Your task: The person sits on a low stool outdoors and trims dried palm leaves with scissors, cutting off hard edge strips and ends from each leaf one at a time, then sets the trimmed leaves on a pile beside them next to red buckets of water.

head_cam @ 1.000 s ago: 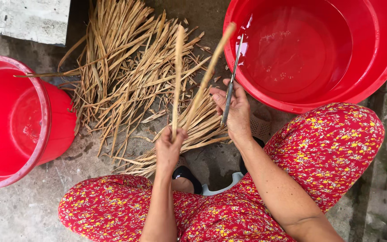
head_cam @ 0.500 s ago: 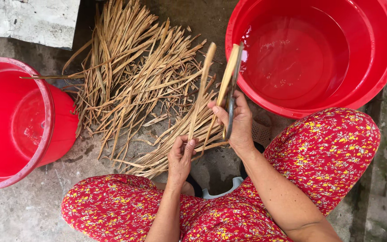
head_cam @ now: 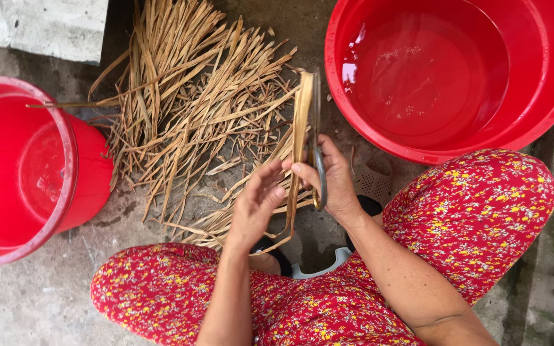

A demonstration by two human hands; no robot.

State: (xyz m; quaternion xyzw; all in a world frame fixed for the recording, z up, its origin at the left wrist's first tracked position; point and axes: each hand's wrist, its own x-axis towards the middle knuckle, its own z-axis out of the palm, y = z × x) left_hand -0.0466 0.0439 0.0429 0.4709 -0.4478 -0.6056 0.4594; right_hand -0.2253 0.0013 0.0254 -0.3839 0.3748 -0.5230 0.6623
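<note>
Left hand [head_cam: 256, 208] pinching a dry strip [head_cam: 301, 122] — right hand [head_cam: 328, 176] gripping strip and knife [head_cam: 318, 168], blade half hidden; red tub [head_cam: 546, 115] cut off.

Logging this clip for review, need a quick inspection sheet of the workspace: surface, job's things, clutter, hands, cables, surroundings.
Surface: rough grey concrete floor, damp patches near the pile.
Job's things: one tan fibre strip held upright; a thin knife lies against it.
Clutter: loose heap of dried strips spread on the floor.
Hands: left hand pinches the strip low down; right hand has its grip on knife and strip together.
Cables: nothing seen.
Surroundings: red basin with water at upper right; red bucket at left; concrete slab upper left; person's red floral trousers below.
</note>
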